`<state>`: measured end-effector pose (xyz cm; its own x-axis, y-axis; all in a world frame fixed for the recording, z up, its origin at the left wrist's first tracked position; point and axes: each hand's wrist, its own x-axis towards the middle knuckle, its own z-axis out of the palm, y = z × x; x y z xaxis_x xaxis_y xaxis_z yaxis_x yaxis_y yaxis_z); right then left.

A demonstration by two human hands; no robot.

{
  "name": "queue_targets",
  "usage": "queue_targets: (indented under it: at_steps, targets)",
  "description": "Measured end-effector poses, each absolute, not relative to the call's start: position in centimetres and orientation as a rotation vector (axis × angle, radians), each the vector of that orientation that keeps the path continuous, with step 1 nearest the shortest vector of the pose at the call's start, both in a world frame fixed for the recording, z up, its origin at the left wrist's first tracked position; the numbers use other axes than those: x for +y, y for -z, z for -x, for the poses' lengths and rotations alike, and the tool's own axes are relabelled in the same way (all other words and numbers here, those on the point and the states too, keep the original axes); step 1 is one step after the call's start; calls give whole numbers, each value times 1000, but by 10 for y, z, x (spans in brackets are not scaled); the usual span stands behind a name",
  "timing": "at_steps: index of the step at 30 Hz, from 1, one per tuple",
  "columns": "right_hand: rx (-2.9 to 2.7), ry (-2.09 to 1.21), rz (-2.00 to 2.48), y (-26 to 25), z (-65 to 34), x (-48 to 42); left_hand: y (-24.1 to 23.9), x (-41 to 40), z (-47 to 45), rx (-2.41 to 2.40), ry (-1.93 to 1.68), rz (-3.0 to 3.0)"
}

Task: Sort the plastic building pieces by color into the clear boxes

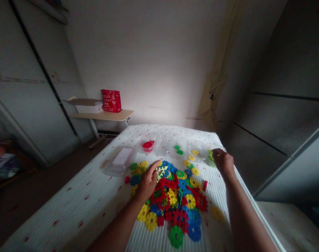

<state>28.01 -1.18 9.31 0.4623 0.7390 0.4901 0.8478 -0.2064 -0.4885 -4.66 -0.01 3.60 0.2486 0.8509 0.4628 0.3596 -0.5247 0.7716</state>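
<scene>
A mixed heap of plastic interlocking building pieces lies on the bedspread: yellow, green and blue notched discs and red toothed pieces. At the far left of the heap, my left hand is closed on a pale green toothed piece. On the far right, my right hand is held with its fingers pinched together beside a clear tub with light green pieces. Whatever may be between those fingertips is hidden.
Other clear plastic tubs stand behind the heap, holding red pieces, green discs and yellow discs. A clear tray with a white box is at left. A side table bears a red bag.
</scene>
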Motion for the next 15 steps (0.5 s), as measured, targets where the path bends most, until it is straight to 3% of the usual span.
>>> queue_targets:
  at_steps: [7,15]
  targets:
    - [-1661,-697,1421,-91,-191,-5,-33,-1,48,1075,-1248,-1959]
    - [-1731,-1113,1226,-78,-138,-10,-31,-4,48,1037,-1200,-2031]
